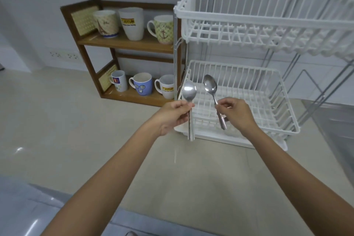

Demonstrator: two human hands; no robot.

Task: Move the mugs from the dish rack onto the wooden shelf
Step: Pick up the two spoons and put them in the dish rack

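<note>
Mugs all shelved, a spoon pinched in each hand

The left hand [173, 114] pinches one spoon [189, 99] upright by its neck; the right hand [234, 114] pinches another spoon [212, 92] by the handle, both in front of the dish rack [249, 74]. Beyond the left hand, six mugs [142, 83] stand on the wooden shelf [124, 43], none in the rack beyond the fingers. The mug moving looks finished; next comes setting the spoons down.
</note>
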